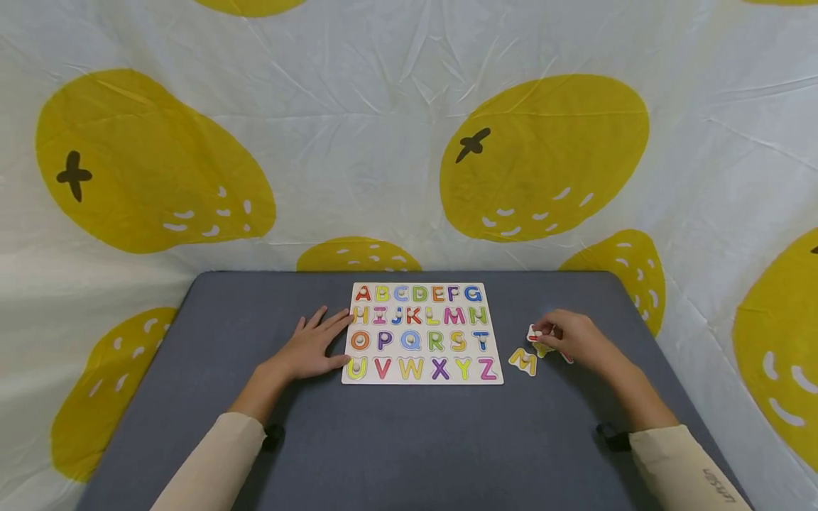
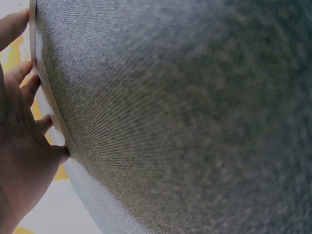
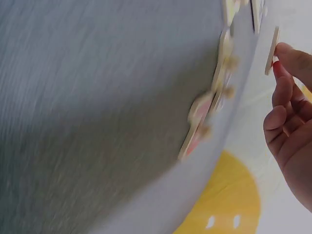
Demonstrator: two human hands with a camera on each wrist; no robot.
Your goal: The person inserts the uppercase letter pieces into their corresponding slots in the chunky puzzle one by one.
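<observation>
A white alphabet puzzle board point(image 1: 424, 354) with coloured letters lies on the dark table. My left hand point(image 1: 309, 348) rests flat beside it, fingers spread, with fingertips and thumb touching its left edge. To the board's right, my right hand point(image 1: 575, 337) pinches a small red-and-white letter piece point(image 1: 532, 333) between thumb and finger. Seen edge-on in the right wrist view, that thin wooden piece point(image 3: 272, 51) is held off the table; its letter cannot be told. Below it lie a yellow M- or W-shaped piece point(image 1: 522, 361), another yellow piece point(image 1: 543, 349) and a red one point(image 1: 567, 358), partly covered by the hand.
The grey-black table point(image 1: 409, 447) has rounded far corners. Behind it hangs a pale curtain point(image 1: 358, 163) with large yellow fruit prints. Knobs point(image 3: 204, 131) stick up from the loose pieces in the right wrist view.
</observation>
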